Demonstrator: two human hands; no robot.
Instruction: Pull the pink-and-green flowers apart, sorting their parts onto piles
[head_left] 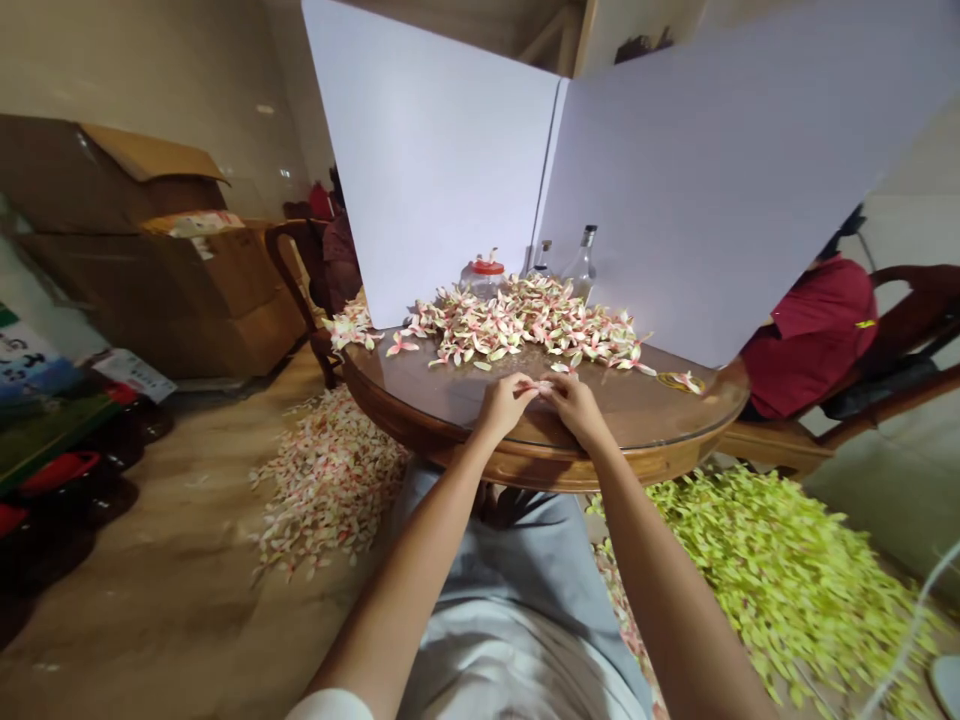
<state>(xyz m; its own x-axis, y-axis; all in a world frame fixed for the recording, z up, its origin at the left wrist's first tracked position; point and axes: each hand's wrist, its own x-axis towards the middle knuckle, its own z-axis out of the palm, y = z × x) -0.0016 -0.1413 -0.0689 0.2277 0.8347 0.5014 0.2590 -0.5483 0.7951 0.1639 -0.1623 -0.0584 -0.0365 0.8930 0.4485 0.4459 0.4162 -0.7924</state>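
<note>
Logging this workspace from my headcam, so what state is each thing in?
left hand: pinching a pink-and-white flower over the table
right hand: fingers on that same flower
flower heap: loosely piled on the tabletop
red-lidded jar: upright, lid on
glass bottle: upright
cardboard box: flap open
yellow-green pile: spread across the floor
</note>
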